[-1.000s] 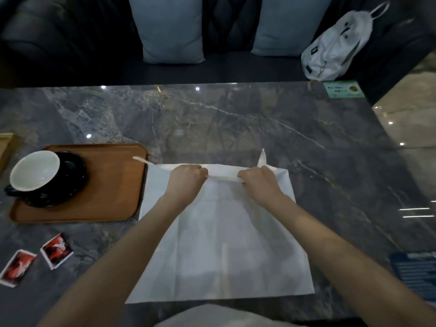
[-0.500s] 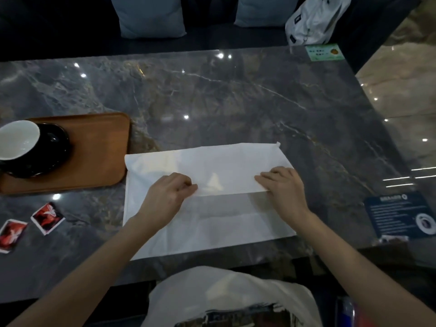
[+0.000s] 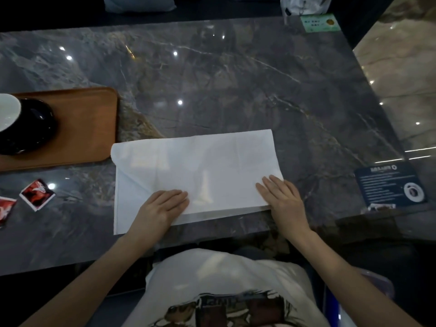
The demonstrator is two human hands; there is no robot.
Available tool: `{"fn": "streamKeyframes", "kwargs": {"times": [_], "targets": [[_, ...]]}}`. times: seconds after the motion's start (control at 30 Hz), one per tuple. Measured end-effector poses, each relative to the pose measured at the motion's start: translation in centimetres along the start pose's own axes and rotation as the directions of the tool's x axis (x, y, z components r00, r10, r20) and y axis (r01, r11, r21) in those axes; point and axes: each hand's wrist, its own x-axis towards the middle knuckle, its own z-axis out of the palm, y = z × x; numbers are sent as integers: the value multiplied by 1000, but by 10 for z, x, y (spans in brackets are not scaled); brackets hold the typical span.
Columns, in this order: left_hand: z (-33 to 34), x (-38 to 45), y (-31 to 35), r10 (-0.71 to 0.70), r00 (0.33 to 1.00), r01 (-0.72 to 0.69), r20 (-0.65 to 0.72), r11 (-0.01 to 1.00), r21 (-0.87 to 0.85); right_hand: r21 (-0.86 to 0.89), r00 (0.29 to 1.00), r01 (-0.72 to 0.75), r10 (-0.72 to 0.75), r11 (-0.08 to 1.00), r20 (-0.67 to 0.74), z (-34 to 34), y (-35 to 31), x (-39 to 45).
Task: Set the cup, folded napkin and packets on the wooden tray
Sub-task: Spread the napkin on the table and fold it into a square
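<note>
With the napkin (image 3: 195, 175) on the table beside the tray (image 3: 89, 128) — both hands flat, open, gripping nothing — the left hand (image 3: 162, 206) and right hand (image 3: 280, 197) should align edges before pressing the crease.

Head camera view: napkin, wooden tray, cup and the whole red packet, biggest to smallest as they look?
1. napkin
2. wooden tray, partly cut off at the left edge
3. cup, also cut off, so its rank is unsure
4. red packet

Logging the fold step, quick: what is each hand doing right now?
Left hand: open, pressing flat on the white paper napkin.
Right hand: open, flat on the napkin's right edge.
</note>
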Motion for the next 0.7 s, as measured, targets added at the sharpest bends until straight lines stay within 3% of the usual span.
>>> {"fn": "streamKeyframes", "kwargs": {"times": [0.17,0.5,0.7], "targets": [[12,-8,9,-18,998,18,53,1000,7,-113,995,-4,16,994,101,9,8,-15],[23,-18,10,-36,981,17,191,995,101,-179,995,27,-43,984,-86,13,21,-1],[27,-23,3,56,981,-81,187,989,126,-244,991,100,-117,965,-57,21,33,-4]]}}
